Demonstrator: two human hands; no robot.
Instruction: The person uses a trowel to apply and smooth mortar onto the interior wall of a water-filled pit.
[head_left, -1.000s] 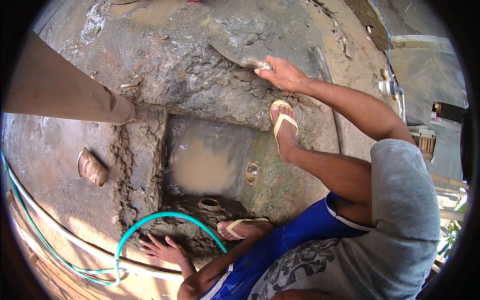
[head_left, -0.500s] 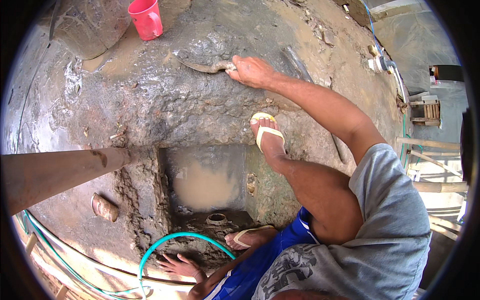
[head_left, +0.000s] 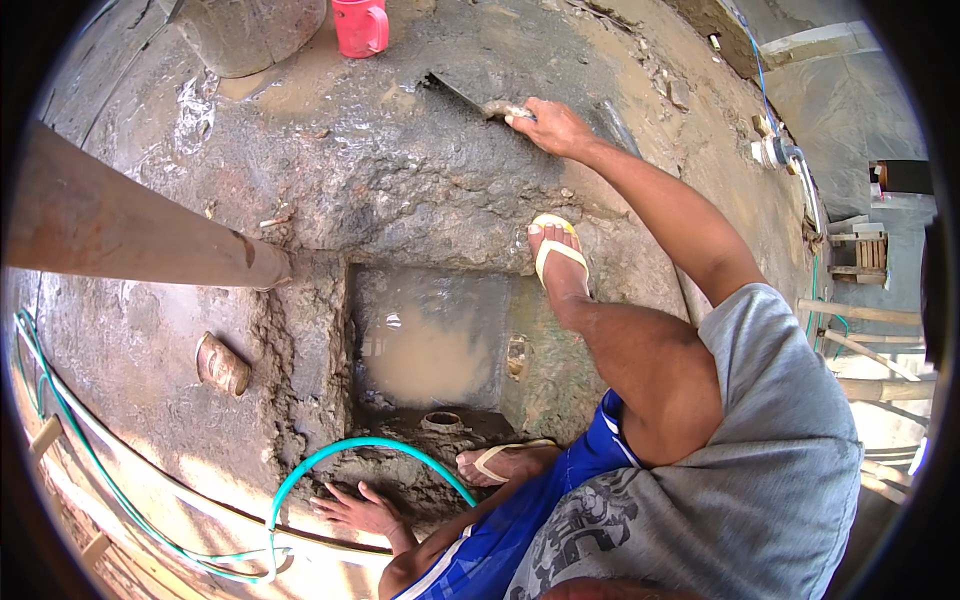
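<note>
In my right hand (head_left: 552,128) is the handle of a trowel (head_left: 458,93), its narrow blade pointing left and away over wet grey mortar (head_left: 420,150). The blade looks tilted; whether its edge touches the mortar I cannot tell. My left hand (head_left: 358,512) rests at the lower left with fingers spread on the muddy ground, holding nothing. A green hose (head_left: 365,443) arches just above it. Between my hands lies a square pit (head_left: 430,310) with cloudy water on its floor. My feet, in yellow flip-flops, stand at its right and near edges.
A pink cup (head_left: 358,28) and a muddy bucket (head_left: 250,35) stand at the far left. A thick pipe (head_left: 150,225) juts in from the left. A short broken pipe piece (head_left: 222,365) lies left of the pit. Bamboo poles (head_left: 860,312) and a white pipe fitting (head_left: 772,152) are at the right.
My view has shifted, so the scene sits farther right. The trowel has moved slightly away from me and its blade has turned. My left hand stays on the ground.
</note>
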